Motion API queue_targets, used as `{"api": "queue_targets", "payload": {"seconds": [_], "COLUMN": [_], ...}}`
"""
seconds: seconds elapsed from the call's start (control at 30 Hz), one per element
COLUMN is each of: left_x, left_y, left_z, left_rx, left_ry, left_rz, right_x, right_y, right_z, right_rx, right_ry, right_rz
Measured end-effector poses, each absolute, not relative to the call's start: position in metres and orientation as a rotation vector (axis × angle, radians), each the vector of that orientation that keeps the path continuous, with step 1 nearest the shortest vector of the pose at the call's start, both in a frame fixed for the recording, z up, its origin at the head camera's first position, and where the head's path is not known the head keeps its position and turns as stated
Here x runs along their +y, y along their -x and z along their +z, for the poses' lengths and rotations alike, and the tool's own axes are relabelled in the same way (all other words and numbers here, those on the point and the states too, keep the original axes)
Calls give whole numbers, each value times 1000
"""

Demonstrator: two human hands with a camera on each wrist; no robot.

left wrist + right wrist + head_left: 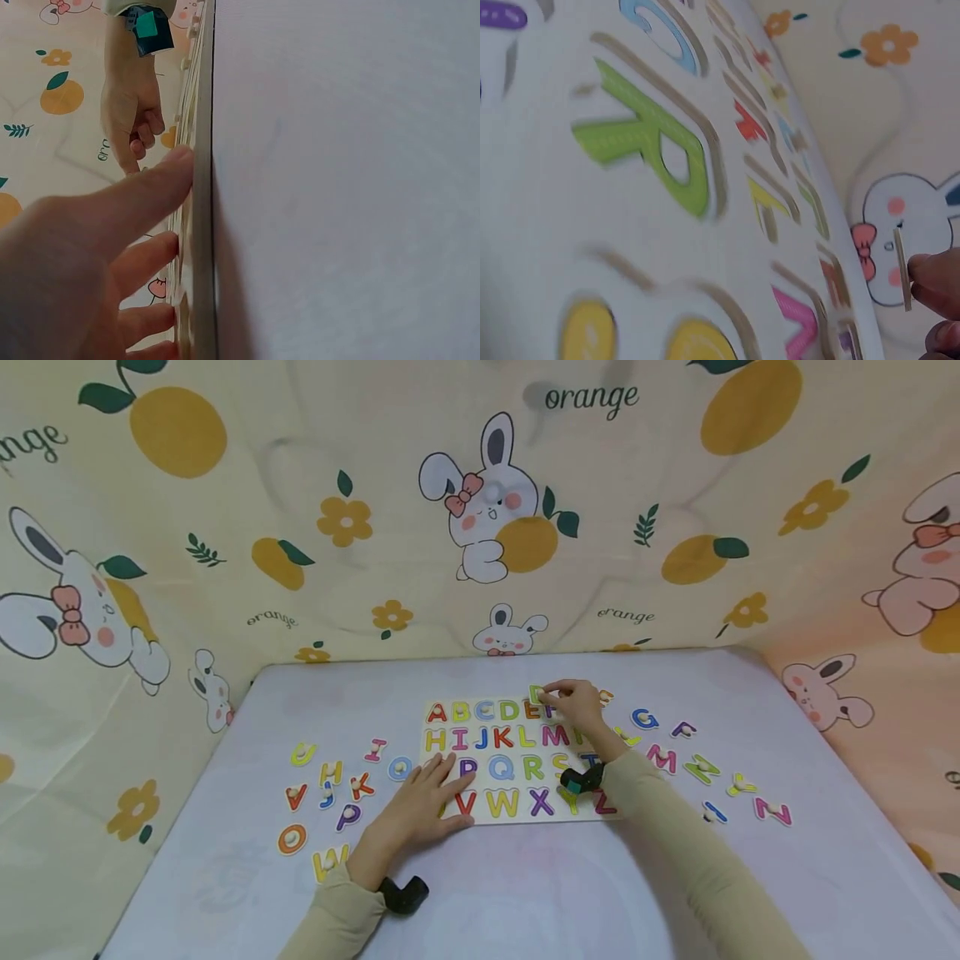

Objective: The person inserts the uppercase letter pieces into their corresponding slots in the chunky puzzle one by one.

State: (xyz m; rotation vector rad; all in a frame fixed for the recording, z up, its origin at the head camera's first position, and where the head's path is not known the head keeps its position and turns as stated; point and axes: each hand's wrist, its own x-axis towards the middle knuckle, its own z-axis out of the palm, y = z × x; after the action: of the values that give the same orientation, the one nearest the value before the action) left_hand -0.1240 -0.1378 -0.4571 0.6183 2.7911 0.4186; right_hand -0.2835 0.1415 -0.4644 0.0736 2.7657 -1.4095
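The white alphabet puzzle board point(480, 817) lies mid-table, with rows of coloured letters from A to Z. Between thumb and fingertips, my right hand point(581, 703) pinches a green letter D piece point(536, 694), held up over the board's top row near the printed D and E. Edge-on, this letter piece point(903, 270) shows as a thin strip in the right wrist view. My left hand point(423, 802) rests with fingers spread on the board's lower left, hiding some letters there. Knobbed A point(437, 713), B point(461, 712) and C point(485, 711) pieces sit in the top row.
Loose knobbed letters lie left of the board, among them an orange O point(292, 839) and a yellow W point(327, 862). More lie to the right, including a blue G point(644, 719) and a pink N point(772, 811). A printed curtain point(375, 443) stands behind the table.
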Motion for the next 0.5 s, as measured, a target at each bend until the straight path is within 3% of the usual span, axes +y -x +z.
{"api": "queue_targets", "payload": {"seconds": [0.5], "left_x": [-138], "left_y": [127], "left_z": [-459], "left_rx": [2793], "left_ry": [-601], "left_rz": [417], "right_x": [102], "right_y": [272], "right_z": [-474], "right_rx": [2728], "right_ry": [-108], "right_rz": [-1345]}}
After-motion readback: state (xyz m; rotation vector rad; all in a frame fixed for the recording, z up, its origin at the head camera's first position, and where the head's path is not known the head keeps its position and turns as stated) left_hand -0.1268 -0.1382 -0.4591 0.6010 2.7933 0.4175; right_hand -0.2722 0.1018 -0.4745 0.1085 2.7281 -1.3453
